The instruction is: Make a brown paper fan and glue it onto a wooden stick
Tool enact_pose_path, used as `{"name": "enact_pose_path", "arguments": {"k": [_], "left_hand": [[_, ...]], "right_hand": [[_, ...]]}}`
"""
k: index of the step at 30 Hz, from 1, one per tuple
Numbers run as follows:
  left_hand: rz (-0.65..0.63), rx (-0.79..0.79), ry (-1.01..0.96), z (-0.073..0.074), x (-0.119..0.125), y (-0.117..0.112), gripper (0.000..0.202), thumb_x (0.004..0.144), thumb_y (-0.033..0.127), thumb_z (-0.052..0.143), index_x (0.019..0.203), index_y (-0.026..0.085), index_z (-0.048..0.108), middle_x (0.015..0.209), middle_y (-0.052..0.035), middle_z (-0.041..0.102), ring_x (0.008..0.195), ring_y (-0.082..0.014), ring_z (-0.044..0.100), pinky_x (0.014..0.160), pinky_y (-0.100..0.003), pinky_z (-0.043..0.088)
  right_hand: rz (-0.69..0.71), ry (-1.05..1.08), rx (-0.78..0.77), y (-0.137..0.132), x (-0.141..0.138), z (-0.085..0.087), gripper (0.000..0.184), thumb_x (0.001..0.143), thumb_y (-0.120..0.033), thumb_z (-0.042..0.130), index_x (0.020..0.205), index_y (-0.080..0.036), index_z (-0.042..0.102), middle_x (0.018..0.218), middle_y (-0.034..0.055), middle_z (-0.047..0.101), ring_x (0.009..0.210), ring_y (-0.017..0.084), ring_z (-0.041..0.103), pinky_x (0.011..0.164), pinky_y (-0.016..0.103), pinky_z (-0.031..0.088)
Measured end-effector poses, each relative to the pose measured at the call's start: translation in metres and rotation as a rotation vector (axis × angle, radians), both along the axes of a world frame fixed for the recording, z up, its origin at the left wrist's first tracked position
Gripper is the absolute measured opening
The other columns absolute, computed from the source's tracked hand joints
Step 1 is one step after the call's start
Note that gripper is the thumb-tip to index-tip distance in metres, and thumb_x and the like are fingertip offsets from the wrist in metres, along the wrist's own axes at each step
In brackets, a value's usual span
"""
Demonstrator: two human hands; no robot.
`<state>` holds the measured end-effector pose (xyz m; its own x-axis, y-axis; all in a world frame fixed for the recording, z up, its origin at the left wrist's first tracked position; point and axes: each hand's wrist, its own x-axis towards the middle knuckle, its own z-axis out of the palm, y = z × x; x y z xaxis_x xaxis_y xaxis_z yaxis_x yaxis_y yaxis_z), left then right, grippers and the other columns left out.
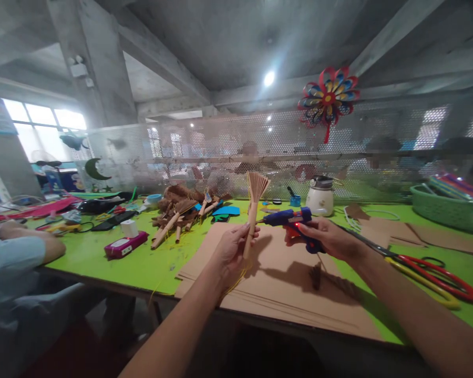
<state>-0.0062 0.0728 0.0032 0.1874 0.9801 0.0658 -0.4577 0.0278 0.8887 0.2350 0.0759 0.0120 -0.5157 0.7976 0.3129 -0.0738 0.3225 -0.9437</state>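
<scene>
My left hand (236, 244) grips a rolled brown paper tube (252, 212) upright; its top end is cut into strips that fan out like a small broom. In my right hand (331, 236) is a blue hot glue gun (289, 216) with a red light glowing on it. The gun's nozzle points left, close to the tube's side; whether they touch I cannot tell. Below both hands lies a stack of brown kraft paper sheets (299, 299). Yellow string hangs near my left wrist. A small dark brown piece (316, 277) rests on the paper.
A heap of brown paper tubes and scraps (181, 207) lies left, beside a purple power strip (126, 245). Red-and-yellow-handled scissors (433, 273) lie right. Behind stand a white jar (320, 197), a green basket (449, 210) and a mesh partition (213, 147). A person's arm (23, 247) rests at left.
</scene>
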Motion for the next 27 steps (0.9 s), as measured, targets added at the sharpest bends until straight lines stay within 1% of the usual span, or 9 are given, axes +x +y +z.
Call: {"name": "enact_pose_path", "arguments": {"k": [3, 7, 10, 15, 18, 23, 27], "left_hand": [[-0.007, -0.003, 0.003, -0.0005, -0.0002, -0.0003, 0.019, 0.082, 0.021, 0.057, 0.077, 0.006, 0.068, 0.077, -0.0101, 0.062, 0.056, -0.0066, 0.053, 0.050, -0.017, 0.042], [-0.024, 0.001, 0.003, -0.0024, -0.0002, 0.0010, 0.017, 0.082, 0.019, 0.057, 0.078, 0.006, 0.068, 0.080, -0.0110, 0.063, 0.057, -0.0067, 0.052, 0.051, -0.017, 0.042], [-0.023, -0.006, -0.001, -0.0021, 0.0002, 0.0006, 0.017, 0.083, 0.019, 0.057, 0.079, 0.006, 0.067, 0.080, -0.0109, 0.062, 0.057, -0.0069, 0.052, 0.050, -0.018, 0.042], [-0.018, -0.027, 0.004, 0.0001, 0.0014, -0.0019, 0.017, 0.083, 0.019, 0.056, 0.078, 0.007, 0.067, 0.078, -0.0096, 0.061, 0.056, -0.0063, 0.051, 0.048, -0.016, 0.042], [-0.005, -0.029, 0.007, -0.0006, 0.0016, -0.0012, 0.017, 0.082, 0.019, 0.058, 0.077, 0.007, 0.067, 0.078, -0.0097, 0.061, 0.055, -0.0056, 0.051, 0.048, -0.016, 0.042], [0.009, -0.003, 0.004, -0.0037, 0.0006, 0.0024, 0.018, 0.082, 0.021, 0.058, 0.079, 0.006, 0.068, 0.084, -0.0126, 0.063, 0.058, -0.0068, 0.053, 0.050, -0.017, 0.044], [0.000, -0.015, 0.004, -0.0033, 0.0005, 0.0018, 0.016, 0.081, 0.020, 0.058, 0.078, 0.007, 0.068, 0.084, -0.0122, 0.062, 0.058, -0.0066, 0.052, 0.049, -0.016, 0.043]], "right_hand": [[-0.044, -0.036, 0.023, -0.0009, -0.0021, 0.0002, 0.036, 0.079, -0.045, 0.061, 0.094, -0.013, 0.066, 0.089, 0.0120, 0.068, 0.084, 0.022, 0.066, 0.077, 0.035, 0.049], [-0.087, -0.061, 0.068, -0.0003, -0.0016, -0.0001, 0.040, 0.080, -0.047, 0.059, 0.100, -0.012, 0.064, 0.090, 0.0124, 0.068, 0.085, 0.023, 0.066, 0.072, 0.033, 0.049], [-0.113, -0.115, 0.095, -0.0002, -0.0016, -0.0005, 0.042, 0.081, -0.048, 0.057, 0.103, -0.013, 0.062, 0.091, 0.0131, 0.067, 0.086, 0.023, 0.065, 0.063, 0.029, 0.048], [-0.125, -0.150, 0.136, -0.0009, -0.0012, -0.0007, 0.037, 0.083, -0.047, 0.055, 0.095, -0.014, 0.064, 0.088, 0.0123, 0.067, 0.084, 0.021, 0.064, 0.054, 0.025, 0.042], [-0.126, -0.173, 0.155, -0.0019, -0.0013, 0.0005, 0.037, 0.083, -0.048, 0.054, 0.092, -0.014, 0.065, 0.087, 0.0119, 0.067, 0.084, 0.021, 0.063, 0.051, 0.024, 0.041], [-0.157, -0.230, 0.188, -0.0056, -0.0031, 0.0046, 0.037, 0.082, -0.049, 0.054, 0.088, -0.014, 0.066, 0.084, 0.0111, 0.068, 0.082, 0.020, 0.062, 0.051, 0.024, 0.040], [-0.175, -0.237, 0.199, -0.0075, -0.0045, 0.0055, 0.035, 0.082, -0.047, 0.054, 0.085, -0.014, 0.066, 0.082, 0.0100, 0.068, 0.075, 0.017, 0.060, 0.051, 0.023, 0.040]]}}
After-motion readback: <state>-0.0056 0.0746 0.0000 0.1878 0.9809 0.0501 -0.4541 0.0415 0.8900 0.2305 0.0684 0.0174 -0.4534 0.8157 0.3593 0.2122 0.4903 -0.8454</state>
